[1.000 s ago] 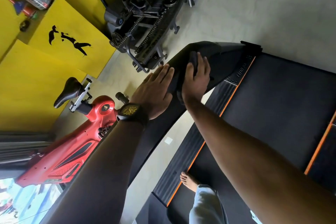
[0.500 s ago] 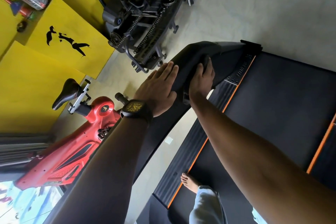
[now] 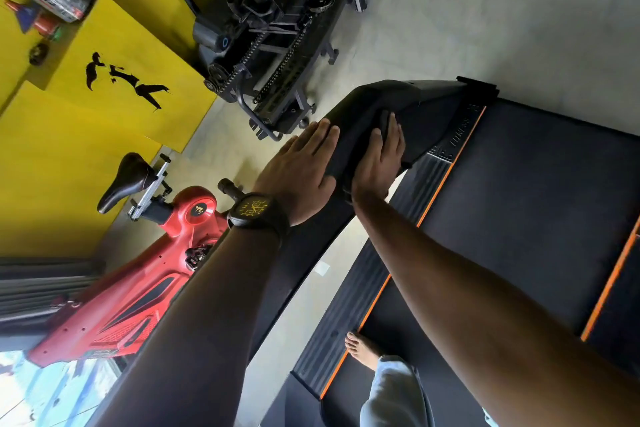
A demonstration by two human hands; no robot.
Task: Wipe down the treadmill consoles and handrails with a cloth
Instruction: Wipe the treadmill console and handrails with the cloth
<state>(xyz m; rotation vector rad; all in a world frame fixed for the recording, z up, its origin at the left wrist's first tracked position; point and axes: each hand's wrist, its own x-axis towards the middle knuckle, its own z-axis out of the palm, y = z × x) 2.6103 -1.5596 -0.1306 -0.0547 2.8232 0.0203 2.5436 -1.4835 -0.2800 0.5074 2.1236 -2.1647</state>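
The treadmill's black upright rail (image 3: 429, 104) slopes down to the deck. My right hand (image 3: 379, 163) lies flat on the rail's top face, fingers straight, pressing a dark cloth (image 3: 383, 122) whose edge shows just past my fingertips. My left hand (image 3: 299, 170), with a black watch on its wrist, rests flat and open against the rail's left side, level with the right hand. The treadmill belt (image 3: 536, 204) with orange side stripes lies to the right.
A red exercise bike (image 3: 138, 288) stands close on the left. Beyond the rail sits a black chain-driven machine (image 3: 277, 28). A yellow wall (image 3: 52, 166) runs along the left. My bare foot (image 3: 362, 350) stands on the belt's left edge.
My right hand has shifted the cloth slightly across the rail's top face. My left hand has stayed almost where it was.
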